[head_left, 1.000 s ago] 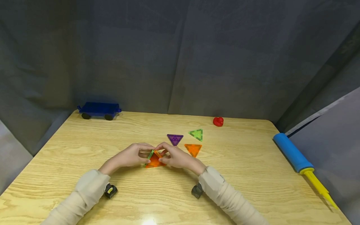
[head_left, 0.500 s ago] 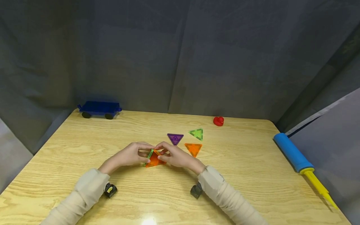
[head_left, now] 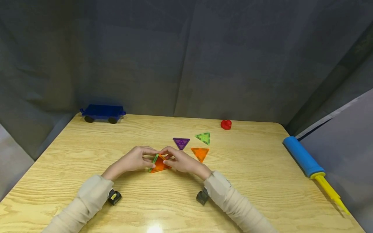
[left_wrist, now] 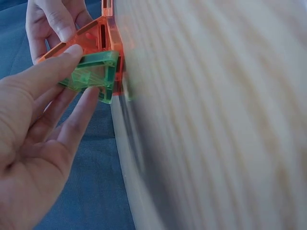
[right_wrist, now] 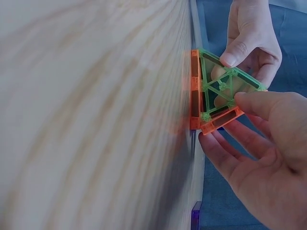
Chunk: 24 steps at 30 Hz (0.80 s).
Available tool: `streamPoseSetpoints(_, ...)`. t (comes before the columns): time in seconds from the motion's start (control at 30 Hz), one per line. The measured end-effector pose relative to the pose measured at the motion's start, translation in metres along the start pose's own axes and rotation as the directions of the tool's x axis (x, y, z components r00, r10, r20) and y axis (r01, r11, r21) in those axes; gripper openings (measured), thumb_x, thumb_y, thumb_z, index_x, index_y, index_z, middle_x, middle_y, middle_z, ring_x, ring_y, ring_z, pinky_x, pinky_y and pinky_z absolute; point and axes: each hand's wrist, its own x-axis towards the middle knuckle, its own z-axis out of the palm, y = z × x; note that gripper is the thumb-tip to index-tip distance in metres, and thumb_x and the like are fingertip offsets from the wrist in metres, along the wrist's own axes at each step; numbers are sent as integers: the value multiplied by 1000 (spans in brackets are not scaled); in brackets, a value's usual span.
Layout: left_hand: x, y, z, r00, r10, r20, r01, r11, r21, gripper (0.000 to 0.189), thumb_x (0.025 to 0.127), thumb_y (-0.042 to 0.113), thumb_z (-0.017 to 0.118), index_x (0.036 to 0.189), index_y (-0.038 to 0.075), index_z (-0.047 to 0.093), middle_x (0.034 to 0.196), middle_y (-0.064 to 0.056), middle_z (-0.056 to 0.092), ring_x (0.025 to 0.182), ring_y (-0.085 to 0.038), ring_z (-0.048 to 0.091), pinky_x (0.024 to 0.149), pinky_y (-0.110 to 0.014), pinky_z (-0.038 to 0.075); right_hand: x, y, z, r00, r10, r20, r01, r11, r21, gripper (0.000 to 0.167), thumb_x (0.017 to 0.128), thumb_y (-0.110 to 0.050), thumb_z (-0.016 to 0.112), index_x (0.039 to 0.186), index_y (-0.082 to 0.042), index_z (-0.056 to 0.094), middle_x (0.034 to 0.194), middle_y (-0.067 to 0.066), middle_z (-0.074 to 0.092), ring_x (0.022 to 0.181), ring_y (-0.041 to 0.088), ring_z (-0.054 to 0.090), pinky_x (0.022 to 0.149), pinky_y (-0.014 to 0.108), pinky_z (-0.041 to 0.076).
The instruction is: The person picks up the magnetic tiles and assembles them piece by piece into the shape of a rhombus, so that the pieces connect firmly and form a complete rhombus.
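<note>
Near the middle of the table, an orange triangular magnetic tile [head_left: 159, 166] lies flat as a base. A green triangular tile [right_wrist: 222, 85] leans up from one of its edges. My left hand [head_left: 135, 160] pinches this green tile between thumb and fingers. Another orange triangular tile [head_left: 162, 157] leans against the green one, their tops meeting. That leaning orange tile is pinched by my right hand [head_left: 182, 161]. Both hands' fingertips come together at the peak and partly hide the tiles.
Behind the right hand lie a purple triangle tile [head_left: 181, 143], a green triangle tile [head_left: 203, 138] and an orange triangle tile [head_left: 200, 154]. Further out are a red toy duck [head_left: 226, 125], a dark blue toy wagon [head_left: 103, 112] and a blue-yellow pump [head_left: 304, 157].
The right thumb has shifted slightly left and up along the orange tile. Otherwise both hands keep their hold, and the loose tiles lie where they were.
</note>
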Motion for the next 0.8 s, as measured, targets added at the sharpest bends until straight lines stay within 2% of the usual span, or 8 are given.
streamPoseSetpoints(0.47,0,0,1,1000,-1,-24,1,1000,10,48,80,5,75,125,-4,60,129,-25,54,103,-35,63,79,-28,55,1,1,0,1000,-15,3,15,1000,-3,30,99,-8,51,128,-6,47,133,12,50,117,26,54,97,36,47)
streamPoseSetpoints(0.8,0,1,0,1000,4,-19,-4,1000,-6,47,81,5,75,125,-4,60,128,-26,54,102,-36,64,78,-28,55,2,1,0,1000,8,-9,-8,1000,-7,30,98,-8,51,127,-4,47,132,13,50,118,26,54,97,35,46)
